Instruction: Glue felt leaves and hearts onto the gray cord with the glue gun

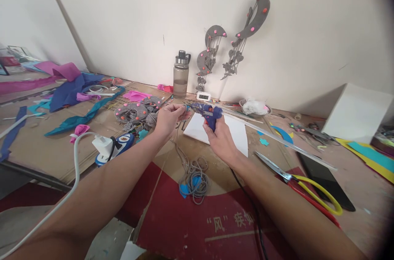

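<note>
My right hand (223,139) is wrapped round the handle of a blue hot glue gun (212,117), its nozzle pointing left. A long clear glue stick (286,144) runs out of the back of the gun to the right. Just in front of the nozzle, my left hand (168,119) pinches a small blue piece (187,108), mostly covered by the fingers. Grey cord (177,145) hangs below that hand down to a loose coil (198,186), where blue scraps (184,190) lie. Behind the gun a white sheet (197,126) rests on the cardboard.
Scissors (286,176) and a black phone (328,182) lie at right. A water bottle (180,75) stands by the wall, near hanging grey crescent decorations (260,16). Similar decorations (134,113) lie left of my hands. A blue power strip (124,142) with a white plug sits near my left forearm.
</note>
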`<state>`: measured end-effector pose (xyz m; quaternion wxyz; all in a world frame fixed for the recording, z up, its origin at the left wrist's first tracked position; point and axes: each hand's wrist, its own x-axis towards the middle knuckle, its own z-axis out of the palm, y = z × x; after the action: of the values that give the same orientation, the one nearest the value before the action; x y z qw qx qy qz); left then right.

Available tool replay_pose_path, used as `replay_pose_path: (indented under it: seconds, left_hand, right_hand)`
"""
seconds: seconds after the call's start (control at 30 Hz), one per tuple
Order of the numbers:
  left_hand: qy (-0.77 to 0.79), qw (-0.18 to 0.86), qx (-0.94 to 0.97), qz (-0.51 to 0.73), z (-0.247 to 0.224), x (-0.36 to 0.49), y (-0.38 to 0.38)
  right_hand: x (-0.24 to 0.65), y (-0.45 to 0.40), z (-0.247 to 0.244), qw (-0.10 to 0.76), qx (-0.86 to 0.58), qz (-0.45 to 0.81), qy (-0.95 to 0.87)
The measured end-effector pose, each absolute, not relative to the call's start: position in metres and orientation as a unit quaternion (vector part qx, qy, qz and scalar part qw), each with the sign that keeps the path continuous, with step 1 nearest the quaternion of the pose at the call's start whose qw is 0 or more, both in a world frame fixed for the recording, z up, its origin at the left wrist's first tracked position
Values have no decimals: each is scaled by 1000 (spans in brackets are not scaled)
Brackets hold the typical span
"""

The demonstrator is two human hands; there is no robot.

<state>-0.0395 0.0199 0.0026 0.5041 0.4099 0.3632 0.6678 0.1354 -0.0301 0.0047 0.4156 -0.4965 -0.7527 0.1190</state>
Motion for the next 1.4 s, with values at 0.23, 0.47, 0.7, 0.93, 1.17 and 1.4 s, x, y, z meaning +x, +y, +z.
replay_pose_path:
  seconds: [0.23, 0.47, 0.7, 0.93, 1.17, 1.4]
  left_hand:
    - [363, 508, 413, 663, 3, -40, 20]
    - [365, 501, 414, 667, 4, -40, 19]
    - [366, 495, 417, 669, 6, -39, 18]
    - [367, 496, 401, 677, 4, -43, 21]
    - [374, 486, 402, 680, 2, -46, 25]
    - [401, 415, 492, 652, 3, -37, 14]
  right_hand:
    - [133, -31, 4, 415, -486, 127, -759]
    - [134, -30, 4, 415, -504, 119, -748]
    - [133, -31, 4, 420, -512, 118, -740]
    - [134, -26, 2, 465, -498, 198, -705]
    - [162, 7, -3, 374, -591, 303, -648]
    - [190, 21, -12, 240, -678, 55, -692]
